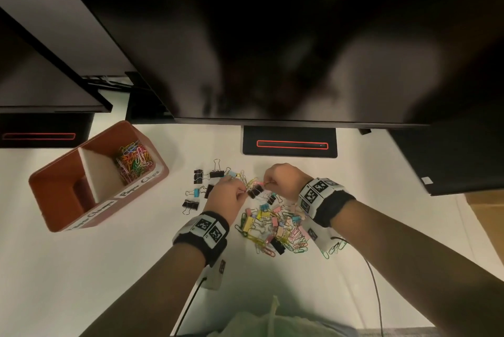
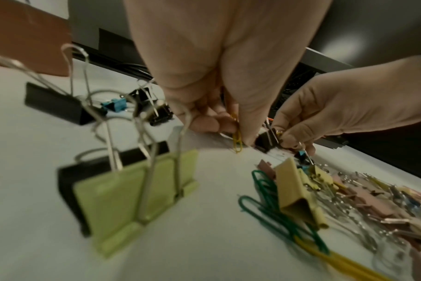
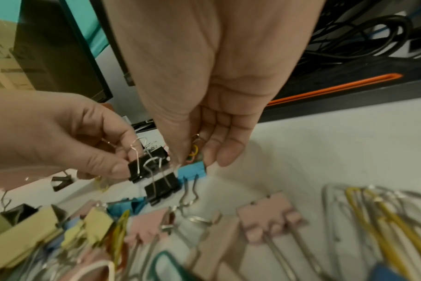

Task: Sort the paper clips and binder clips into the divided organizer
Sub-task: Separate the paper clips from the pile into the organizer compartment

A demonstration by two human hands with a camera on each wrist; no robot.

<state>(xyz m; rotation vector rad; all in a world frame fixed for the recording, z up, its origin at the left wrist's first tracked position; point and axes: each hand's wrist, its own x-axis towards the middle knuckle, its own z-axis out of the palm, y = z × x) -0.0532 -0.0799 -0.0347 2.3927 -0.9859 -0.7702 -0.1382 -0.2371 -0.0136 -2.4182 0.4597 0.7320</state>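
Pinching black binder clip btwn left hand & right hand.

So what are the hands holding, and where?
The left hand pinches a black binder clip by its end, with a yellow paper clip too. The right hand pinches small paper clips.

A white tabletop carries a red-brown divided organizer, scattered black binder clips, a mixed pile of coloured clips, and monitor bases.
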